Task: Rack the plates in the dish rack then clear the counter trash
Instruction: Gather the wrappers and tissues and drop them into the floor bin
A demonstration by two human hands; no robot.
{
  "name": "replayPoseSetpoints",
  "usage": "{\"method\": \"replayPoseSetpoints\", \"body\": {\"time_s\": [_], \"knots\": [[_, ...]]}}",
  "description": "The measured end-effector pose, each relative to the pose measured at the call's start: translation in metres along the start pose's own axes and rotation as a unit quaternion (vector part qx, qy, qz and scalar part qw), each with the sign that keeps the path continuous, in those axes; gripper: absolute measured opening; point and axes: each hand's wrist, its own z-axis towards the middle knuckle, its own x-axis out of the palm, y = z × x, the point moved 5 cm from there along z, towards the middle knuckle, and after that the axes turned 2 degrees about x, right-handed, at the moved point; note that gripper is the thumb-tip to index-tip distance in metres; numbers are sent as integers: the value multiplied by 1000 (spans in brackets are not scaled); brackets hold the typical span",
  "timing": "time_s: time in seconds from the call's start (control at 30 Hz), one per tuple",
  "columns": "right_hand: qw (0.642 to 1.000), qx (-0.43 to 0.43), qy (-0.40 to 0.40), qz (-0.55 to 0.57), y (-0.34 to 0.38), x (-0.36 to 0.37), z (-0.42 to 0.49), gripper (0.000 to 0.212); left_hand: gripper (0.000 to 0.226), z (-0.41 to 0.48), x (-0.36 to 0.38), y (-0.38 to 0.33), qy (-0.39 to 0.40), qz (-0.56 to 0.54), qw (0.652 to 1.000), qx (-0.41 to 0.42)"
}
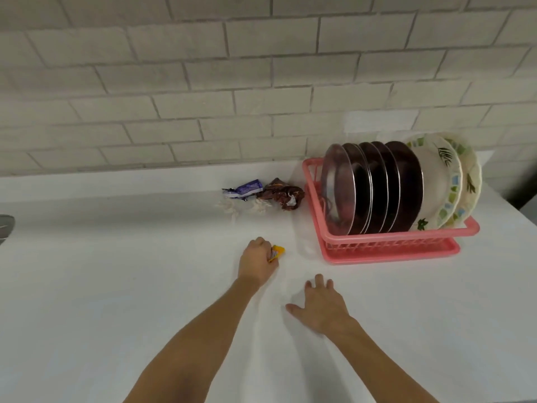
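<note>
So the trash is what matters now. The small yellow wrapper (278, 251) sits in the left hand (257, 264), whose fingers (261, 243) are curled round it, with only a yellow corner poking out on the dish rack side.

The rest of the litter is in a little cluster further back, right where the counter (116, 286) meets the tiled wall (203, 82):
- a blue-purple wrapper (244, 189) lying with its long axis roughly left to right along the wall
- a crumpled brown wrapper (283, 196) touching its right end, just beside the pink dish rack (392, 242)
- some white shredded bits (241, 208) just in front of them. Could be tissue or plastic, I can't tell.

From the left hand, that pile is straight ahead toward the wall, near but not touching. The left hand is clearly the closer one, so my guess is that it or the free hand reaches forward next.

The right hand (322, 306) is nearer the body, palm down on the counter with its fingers spread and holding nothing. Both forearms stretch out from the bottom edge.

The plates look done to me. The steel plates (360, 187) stand on edge in a row in the rack, and two leaf-patterned plates (436, 175) lean at the right end. There's also something grey (5, 228) at the far left edge, cut off, so no idea what it is.
</note>
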Motion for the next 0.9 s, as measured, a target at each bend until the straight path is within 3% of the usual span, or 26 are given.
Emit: {"method": "replayPoseSetpoints", "body": {"time_s": [0.1,0.2,0.33,0.43,0.67,0.9], "knots": [[1000,-1,-2,-1,-4,-1,-1,85,23,-31,1,-2,-57,-86,994,-22],[1000,-4,-3,-3,-4,-2,-3,83,46,-53,0,4,-91,-173,979,-63],[1000,-8,6,-4,-2,-1,-7,80,23,-56,-4,13,-86,-163,983,-24],[1000,-6,8,-18,-7,-3,-10,79,10,-54,-13,15,-108,-219,968,-63],[999,-15,2,-35,1,-20,-11,62,14,-39,-19,33,-75,-267,949,-147],[997,-54,-35,-45,2,-51,9,36,22,-33,-15,31,-77,-277,951,-118]]}}
